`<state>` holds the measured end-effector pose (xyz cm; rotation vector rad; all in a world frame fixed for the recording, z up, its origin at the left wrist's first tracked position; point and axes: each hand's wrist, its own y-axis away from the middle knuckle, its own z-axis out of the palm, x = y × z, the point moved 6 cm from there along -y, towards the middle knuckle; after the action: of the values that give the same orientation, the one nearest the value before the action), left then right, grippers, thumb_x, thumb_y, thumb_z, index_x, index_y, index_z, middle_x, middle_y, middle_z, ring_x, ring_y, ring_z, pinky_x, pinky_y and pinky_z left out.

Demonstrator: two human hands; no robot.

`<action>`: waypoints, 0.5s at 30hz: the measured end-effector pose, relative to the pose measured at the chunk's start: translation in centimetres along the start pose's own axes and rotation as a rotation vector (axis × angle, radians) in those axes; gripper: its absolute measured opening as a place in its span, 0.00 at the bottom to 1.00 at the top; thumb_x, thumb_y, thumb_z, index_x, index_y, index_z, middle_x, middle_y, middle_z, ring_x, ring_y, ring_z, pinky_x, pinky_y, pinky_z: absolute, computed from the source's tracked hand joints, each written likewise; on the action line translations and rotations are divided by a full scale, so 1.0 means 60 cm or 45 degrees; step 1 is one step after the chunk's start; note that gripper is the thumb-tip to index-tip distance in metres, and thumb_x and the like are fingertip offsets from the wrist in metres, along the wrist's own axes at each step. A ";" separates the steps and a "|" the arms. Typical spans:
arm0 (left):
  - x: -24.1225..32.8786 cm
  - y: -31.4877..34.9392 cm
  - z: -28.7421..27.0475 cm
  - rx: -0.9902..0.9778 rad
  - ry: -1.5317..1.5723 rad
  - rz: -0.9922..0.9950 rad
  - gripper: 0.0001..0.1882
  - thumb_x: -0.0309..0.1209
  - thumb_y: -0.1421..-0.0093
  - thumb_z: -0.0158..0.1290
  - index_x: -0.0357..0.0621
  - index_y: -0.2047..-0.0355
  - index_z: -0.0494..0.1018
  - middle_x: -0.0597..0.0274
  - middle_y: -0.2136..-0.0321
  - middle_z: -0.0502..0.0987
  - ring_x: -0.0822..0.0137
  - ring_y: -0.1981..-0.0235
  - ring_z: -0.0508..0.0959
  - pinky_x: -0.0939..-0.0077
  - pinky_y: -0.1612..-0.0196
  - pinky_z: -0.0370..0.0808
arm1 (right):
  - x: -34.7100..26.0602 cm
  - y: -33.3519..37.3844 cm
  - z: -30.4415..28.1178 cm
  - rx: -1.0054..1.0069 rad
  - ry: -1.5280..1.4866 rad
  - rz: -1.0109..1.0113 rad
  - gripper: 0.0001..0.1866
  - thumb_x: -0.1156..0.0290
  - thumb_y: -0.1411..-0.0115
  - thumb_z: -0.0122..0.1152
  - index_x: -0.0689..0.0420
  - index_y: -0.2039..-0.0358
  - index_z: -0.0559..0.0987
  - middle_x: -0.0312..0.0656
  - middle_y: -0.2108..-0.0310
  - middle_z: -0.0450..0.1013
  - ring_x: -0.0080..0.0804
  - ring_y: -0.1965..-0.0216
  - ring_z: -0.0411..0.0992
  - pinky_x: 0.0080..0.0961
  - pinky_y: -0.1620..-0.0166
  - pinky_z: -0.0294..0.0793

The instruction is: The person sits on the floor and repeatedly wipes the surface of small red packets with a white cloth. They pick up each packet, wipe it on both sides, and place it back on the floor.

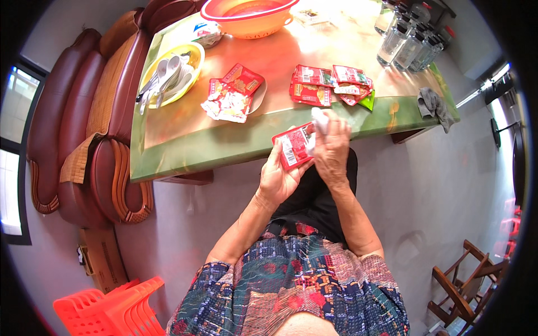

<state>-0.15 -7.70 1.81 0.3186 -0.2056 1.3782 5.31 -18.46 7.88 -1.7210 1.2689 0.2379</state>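
Note:
My left hand (278, 178) holds a red snack packet (293, 147) by its near left side, just off the table's front edge. With a white cloth or tissue (319, 120) bunched in its fingers, my right hand (334, 147) presses against the packet's right side. Beyond my hands lie two stacks of red packets, one on the left (311, 85) and one on the right (353, 84) with a green corner sticking out. More red packets (235, 92) are heaped further left, partly over a pale plate (259, 98).
A yellow bowl (199, 63) of spoons stands at the table's left, an orange basin (246, 22) at the back. Several glass bottles (392, 43) crowd the far right, and a grey rag (434, 106) hangs over the edge. Red stools (112, 308) and a wooden chair (465, 285) are on the floor.

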 end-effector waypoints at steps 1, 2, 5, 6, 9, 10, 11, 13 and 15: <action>-0.007 -0.002 -0.008 0.048 0.019 -0.031 0.28 0.47 0.29 0.32 0.43 0.36 0.56 0.55 0.39 0.63 0.59 0.39 0.65 0.59 0.36 0.61 | 0.005 0.012 0.029 -0.101 0.104 -0.146 0.18 0.65 0.43 0.60 0.60 0.55 0.72 0.49 0.59 0.68 0.46 0.58 0.65 0.41 0.52 0.63; -0.005 -0.005 -0.006 0.046 -0.027 0.002 0.28 0.47 0.29 0.31 0.42 0.36 0.55 0.55 0.39 0.63 0.59 0.38 0.64 0.59 0.35 0.60 | -0.001 0.029 0.046 -0.246 0.116 -0.093 0.24 0.59 0.42 0.58 0.61 0.50 0.71 0.50 0.56 0.66 0.48 0.54 0.63 0.42 0.50 0.62; 0.007 -0.006 0.013 -0.039 -0.086 0.098 0.30 0.49 0.29 0.30 0.40 0.36 0.54 0.55 0.38 0.61 0.58 0.37 0.61 0.59 0.33 0.55 | -0.034 0.062 0.050 -0.430 0.107 -0.120 0.30 0.58 0.42 0.57 0.61 0.43 0.68 0.52 0.47 0.62 0.49 0.48 0.59 0.43 0.47 0.60; 0.008 -0.007 0.020 -0.060 -0.073 0.102 0.30 0.49 0.29 0.28 0.40 0.36 0.53 0.55 0.38 0.61 0.58 0.37 0.61 0.59 0.33 0.55 | -0.038 0.066 0.049 -0.429 0.100 -0.196 0.29 0.58 0.42 0.57 0.61 0.43 0.69 0.52 0.47 0.62 0.49 0.47 0.59 0.43 0.46 0.59; 0.010 -0.003 0.030 -0.025 -0.001 0.121 0.32 0.53 0.30 0.28 0.40 0.38 0.58 0.53 0.41 0.65 0.56 0.40 0.65 0.59 0.35 0.59 | -0.056 0.080 0.041 -0.427 0.004 -0.383 0.24 0.64 0.44 0.59 0.64 0.49 0.73 0.50 0.49 0.65 0.49 0.46 0.60 0.42 0.45 0.59; 0.008 -0.004 0.021 -0.098 0.009 0.075 0.33 0.54 0.30 0.28 0.40 0.39 0.59 0.52 0.42 0.67 0.56 0.42 0.67 0.58 0.36 0.61 | -0.057 0.084 0.038 -0.490 -0.099 -0.383 0.22 0.67 0.45 0.60 0.63 0.50 0.74 0.51 0.50 0.66 0.49 0.47 0.61 0.42 0.45 0.60; 0.011 -0.005 0.002 -0.171 0.020 0.030 0.33 0.54 0.30 0.28 0.39 0.40 0.61 0.52 0.44 0.69 0.56 0.44 0.70 0.58 0.38 0.63 | -0.056 0.090 0.035 -0.554 -0.202 -0.385 0.21 0.71 0.46 0.60 0.62 0.51 0.75 0.51 0.50 0.66 0.50 0.48 0.61 0.42 0.45 0.60; 0.010 -0.001 -0.008 -0.149 0.032 -0.032 0.34 0.55 0.31 0.30 0.38 0.44 0.65 0.50 0.50 0.74 0.57 0.51 0.75 0.57 0.42 0.69 | -0.058 0.092 0.025 -0.631 -0.416 -0.368 0.17 0.80 0.49 0.60 0.61 0.56 0.77 0.49 0.55 0.70 0.44 0.54 0.68 0.36 0.49 0.67; 0.009 -0.001 -0.009 -0.137 0.128 -0.057 0.32 0.54 0.31 0.31 0.37 0.44 0.65 0.50 0.49 0.73 0.57 0.50 0.75 0.56 0.42 0.69 | -0.047 0.077 0.007 -0.804 -0.775 -0.154 0.18 0.79 0.49 0.60 0.60 0.55 0.77 0.49 0.59 0.71 0.45 0.58 0.71 0.35 0.52 0.70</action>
<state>0.01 -7.02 1.44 0.1626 -0.1875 1.3302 0.40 -16.37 6.84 -2.0060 0.6610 1.0915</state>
